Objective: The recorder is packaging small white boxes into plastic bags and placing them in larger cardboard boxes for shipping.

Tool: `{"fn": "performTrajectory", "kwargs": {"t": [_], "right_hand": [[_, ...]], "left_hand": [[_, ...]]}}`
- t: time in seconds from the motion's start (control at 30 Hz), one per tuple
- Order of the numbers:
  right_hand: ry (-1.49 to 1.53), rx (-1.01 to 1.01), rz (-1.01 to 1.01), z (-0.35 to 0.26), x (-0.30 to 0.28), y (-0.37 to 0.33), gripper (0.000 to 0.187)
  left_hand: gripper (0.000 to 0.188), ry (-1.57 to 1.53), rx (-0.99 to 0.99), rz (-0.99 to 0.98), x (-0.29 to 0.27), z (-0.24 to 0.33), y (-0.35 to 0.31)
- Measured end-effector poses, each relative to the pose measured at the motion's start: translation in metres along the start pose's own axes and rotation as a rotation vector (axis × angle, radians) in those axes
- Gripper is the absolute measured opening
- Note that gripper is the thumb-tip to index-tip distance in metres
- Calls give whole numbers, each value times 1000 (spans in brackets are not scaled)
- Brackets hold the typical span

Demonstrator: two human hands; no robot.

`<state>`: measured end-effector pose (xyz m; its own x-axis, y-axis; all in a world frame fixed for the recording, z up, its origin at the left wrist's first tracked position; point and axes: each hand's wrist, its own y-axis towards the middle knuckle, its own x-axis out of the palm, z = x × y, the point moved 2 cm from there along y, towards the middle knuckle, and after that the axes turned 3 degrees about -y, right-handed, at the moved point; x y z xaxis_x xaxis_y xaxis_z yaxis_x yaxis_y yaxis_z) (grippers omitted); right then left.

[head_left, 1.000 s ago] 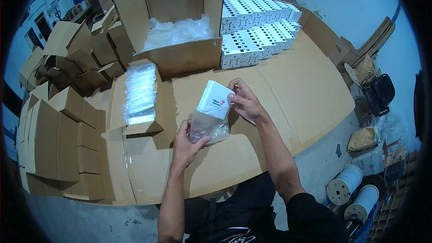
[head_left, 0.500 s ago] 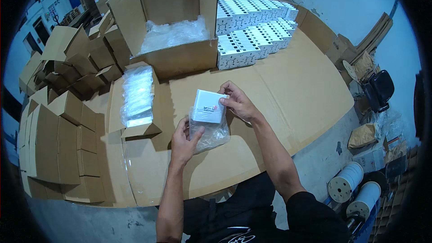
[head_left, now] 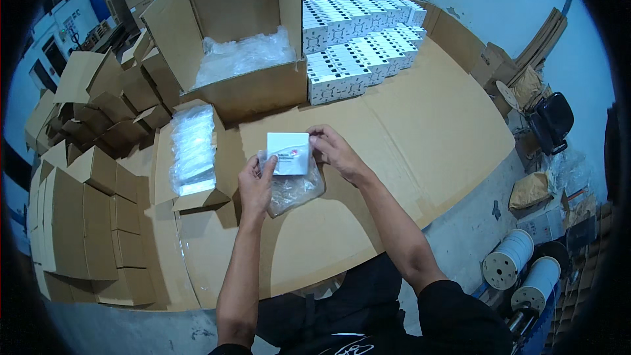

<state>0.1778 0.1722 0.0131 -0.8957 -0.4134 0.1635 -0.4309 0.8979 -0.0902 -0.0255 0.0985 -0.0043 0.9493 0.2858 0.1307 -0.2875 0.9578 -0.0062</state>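
Note:
A flat white box (head_left: 288,150) sits partly inside a clear plastic bag (head_left: 294,194), just above the cardboard-covered table in front of me. My left hand (head_left: 255,183) grips the box and bag at the left side, thumb across the front. At the upper right edge, my right hand (head_left: 334,152) has its fingers pinched together, apparently on the bag's mouth beside the box; the exact contact is hard to see. To the left stands an open small carton (head_left: 202,200), holding a row of white boxes wrapped in clear plastic (head_left: 192,146).
Behind the small carton is a large open carton (head_left: 250,95) with loose clear bags (head_left: 246,59) inside. White boxes (head_left: 338,87) stand in rows at the far middle. Brown cartons (head_left: 98,223) pile up on the left. Cable spools (head_left: 509,260) lie on the floor at right.
The white box has straightened from a tilt and shifted a little left, with more of the bag drawn over its front. My right hand has moved from the box's corner to its right edge.

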Motion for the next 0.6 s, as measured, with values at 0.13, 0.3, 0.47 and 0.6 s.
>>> {"fn": "performTrajectory", "kwargs": {"t": [0.13,0.3,0.47,0.6], "right_hand": [[-130,41,-121,8,7,-3,35],[-61,-11,-44,24,11,6,36],[97,-55,-55,33,14,8,35],[243,-71,2,27,21,5,36]], "left_hand": [[30,-83,-2,20,0,-12,12],[35,139,61,46,-5,-19,22],[39,124,119,95,2,-7,15],[41,34,224,113,7,11,11]]}}
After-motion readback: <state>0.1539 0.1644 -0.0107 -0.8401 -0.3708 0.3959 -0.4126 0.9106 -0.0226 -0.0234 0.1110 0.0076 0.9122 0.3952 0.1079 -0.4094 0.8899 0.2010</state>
